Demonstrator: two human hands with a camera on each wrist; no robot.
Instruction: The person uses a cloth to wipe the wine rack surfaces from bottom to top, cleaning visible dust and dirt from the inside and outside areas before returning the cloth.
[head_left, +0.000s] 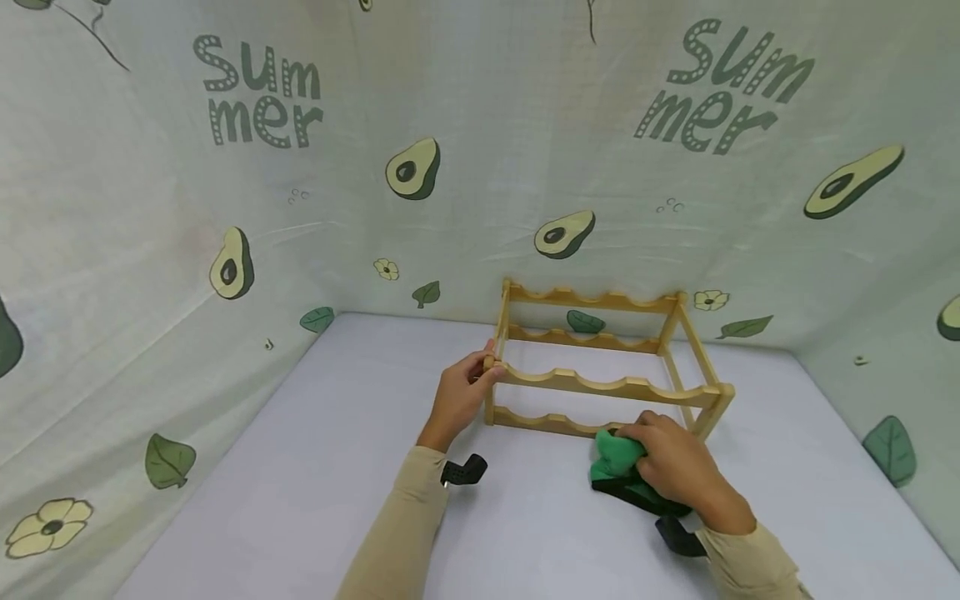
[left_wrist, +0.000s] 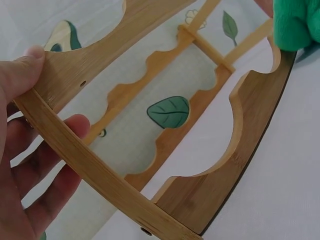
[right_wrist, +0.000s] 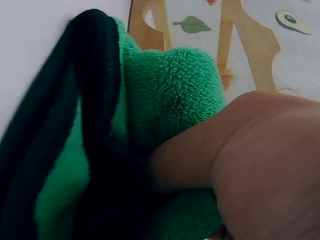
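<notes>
A two-tier wooden bottle rack with scalloped rails stands at the back of the white table. My left hand grips its front left upper corner; in the left wrist view the thumb lies on the upper rail and the other fingers reach behind the post. In my right hand is a bunched green cloth with a dark edge, held at the lower front rail, right of its middle. Close up in the right wrist view, the thumb presses into the folded terry cloth.
A pale curtain printed with avocados, leaves and lettering hangs behind the table and along both sides. White table surface extends left of the rack and in front of it. A black wrist camera sits at the left cuff.
</notes>
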